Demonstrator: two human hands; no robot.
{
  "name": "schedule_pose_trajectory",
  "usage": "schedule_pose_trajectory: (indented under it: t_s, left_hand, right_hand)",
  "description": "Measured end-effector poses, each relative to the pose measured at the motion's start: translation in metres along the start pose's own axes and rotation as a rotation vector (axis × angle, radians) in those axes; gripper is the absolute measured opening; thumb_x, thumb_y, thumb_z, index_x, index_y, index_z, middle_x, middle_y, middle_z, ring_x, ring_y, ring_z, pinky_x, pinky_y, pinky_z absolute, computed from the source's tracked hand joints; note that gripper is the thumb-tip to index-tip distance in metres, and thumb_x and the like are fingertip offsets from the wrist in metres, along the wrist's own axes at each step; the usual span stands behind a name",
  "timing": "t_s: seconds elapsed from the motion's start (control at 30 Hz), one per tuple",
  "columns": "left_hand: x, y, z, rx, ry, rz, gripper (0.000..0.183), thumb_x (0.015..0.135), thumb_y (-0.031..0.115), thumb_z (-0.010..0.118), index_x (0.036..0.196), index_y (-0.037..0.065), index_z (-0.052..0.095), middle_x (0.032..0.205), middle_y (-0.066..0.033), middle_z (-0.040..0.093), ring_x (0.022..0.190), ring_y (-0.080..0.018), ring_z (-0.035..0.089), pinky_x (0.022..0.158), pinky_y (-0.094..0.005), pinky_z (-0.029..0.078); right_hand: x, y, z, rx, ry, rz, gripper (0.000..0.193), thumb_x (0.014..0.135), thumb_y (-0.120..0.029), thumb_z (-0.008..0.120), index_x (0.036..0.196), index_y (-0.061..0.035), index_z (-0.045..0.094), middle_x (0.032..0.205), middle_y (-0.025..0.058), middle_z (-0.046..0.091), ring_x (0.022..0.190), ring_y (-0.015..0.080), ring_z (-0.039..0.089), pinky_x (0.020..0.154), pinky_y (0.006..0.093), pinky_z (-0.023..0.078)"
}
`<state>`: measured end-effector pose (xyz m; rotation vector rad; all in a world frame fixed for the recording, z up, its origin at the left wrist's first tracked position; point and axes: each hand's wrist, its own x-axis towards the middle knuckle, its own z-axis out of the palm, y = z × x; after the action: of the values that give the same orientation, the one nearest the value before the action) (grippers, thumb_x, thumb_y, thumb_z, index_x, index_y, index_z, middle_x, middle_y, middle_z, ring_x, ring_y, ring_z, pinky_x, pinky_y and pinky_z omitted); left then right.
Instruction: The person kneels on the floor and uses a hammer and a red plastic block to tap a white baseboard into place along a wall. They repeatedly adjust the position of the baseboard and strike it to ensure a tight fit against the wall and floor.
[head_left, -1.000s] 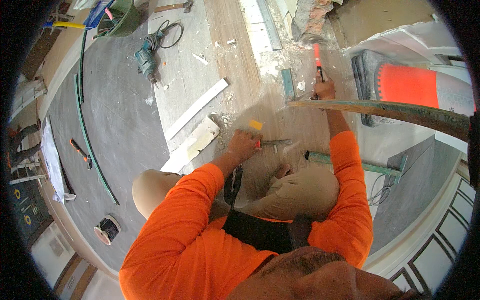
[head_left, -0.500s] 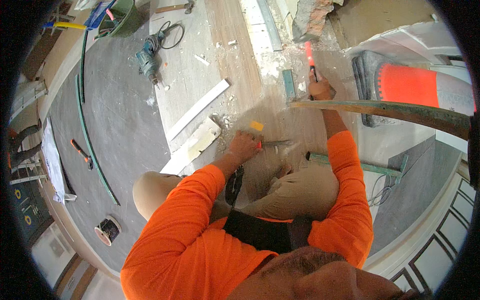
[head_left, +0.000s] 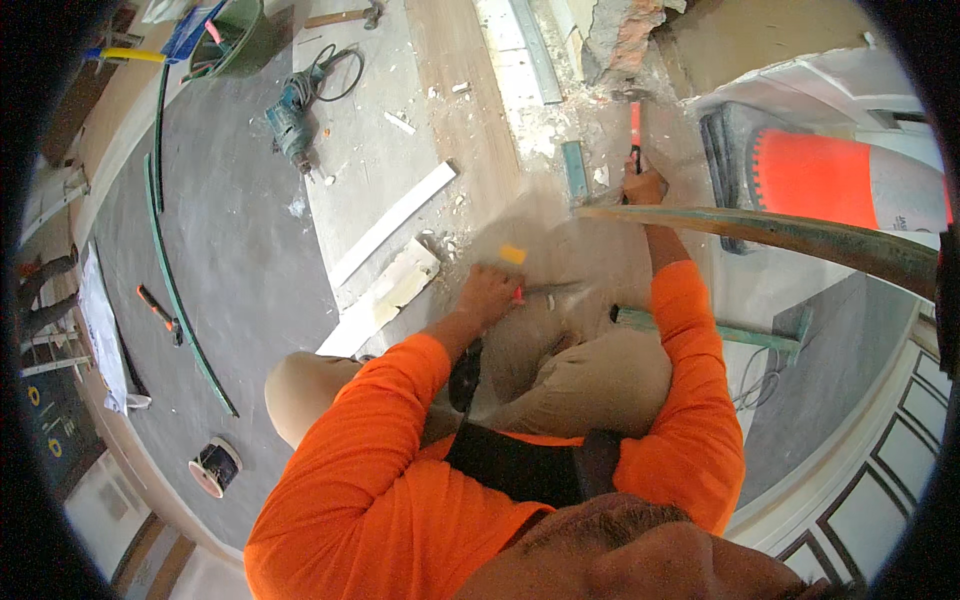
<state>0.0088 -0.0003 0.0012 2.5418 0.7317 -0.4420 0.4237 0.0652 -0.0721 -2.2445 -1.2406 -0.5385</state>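
My right hand (head_left: 645, 186) is closed around the grip of a hammer (head_left: 635, 125) with a red-orange and black handle. The hammer's head is by the foot of the broken wall (head_left: 625, 45), where brick shows. Low over the floor, my left hand (head_left: 487, 292) is closed on a chisel-like tool (head_left: 552, 289) with a bit of red at the grip and a thin dark metal shaft. Just ahead of that hand lies a small yellow-orange piece (head_left: 512, 254). A short green-grey strip (head_left: 575, 172) rests left of the hammer.
A long bar (head_left: 760, 222) crosses over my right forearm. An orange and grey traffic cone (head_left: 815, 175) stands at right. White strips (head_left: 395, 222), rubble and a corded drill (head_left: 290, 125) lie on the left. Farther off are a green bucket (head_left: 240, 40) and a spool (head_left: 215, 467).
The hammer and my right hand have shifted slightly right, with the hammer's head a little nearer me. My left hand stays almost in place.
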Motion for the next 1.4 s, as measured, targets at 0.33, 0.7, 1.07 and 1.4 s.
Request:
schedule_pose_trajectory:
  t_s: [0.33,0.7,1.07,1.4]
  left_hand:
    - [-0.009,-0.006,0.005,0.015,-0.013,-0.043,0.057,0.092,0.054,0.056,0.139,0.021,0.054,0.114,-0.0112,0.067,0.111,-0.0291,0.061,0.099,-0.0505,0.038]
    - [-0.007,0.002,0.011,-0.006,0.021,-0.005,0.058,0.093,0.053,0.055,0.14,0.021,0.052,0.113,-0.0124,0.066,0.109,-0.0296,0.062,0.098,-0.0521,0.037]
    - [-0.009,-0.01,0.016,0.017,-0.022,-0.088,0.059,0.092,0.056,0.055,0.139,0.021,0.053,0.109,-0.0113,0.068,0.109,-0.0291,0.062,0.098,-0.0513,0.037]
    - [-0.007,-0.007,0.009,0.022,-0.033,-0.059,0.06,0.093,0.057,0.053,0.141,0.021,0.051,0.112,-0.0103,0.067,0.11,-0.0285,0.062,0.098,-0.0501,0.037]
  right_hand:
    - [0.027,-0.03,-0.024,0.51,-0.644,0.562,0.035,0.096,-0.037,0.059,0.104,-0.0028,0.062,0.069,0.0154,0.063,0.057,0.0279,0.063,0.054,0.0431,0.048]
    - [0.025,0.046,0.005,0.599,-0.55,0.674,0.036,0.096,-0.036,0.06,0.077,-0.0062,0.062,0.061,0.0077,0.061,0.048,0.018,0.057,0.044,0.0367,0.043]
    - [0.034,-0.015,-0.022,0.655,-0.735,0.729,0.022,0.098,-0.029,0.058,0.105,-0.0085,0.061,0.062,0.004,0.06,0.046,0.0154,0.054,0.042,0.0328,0.042]
    - [0.058,-0.004,-0.021,0.831,-0.63,0.666,0.032,0.099,-0.035,0.059,0.113,-0.0066,0.062,0.059,0.0065,0.058,0.042,0.0162,0.052,0.036,0.0349,0.038]
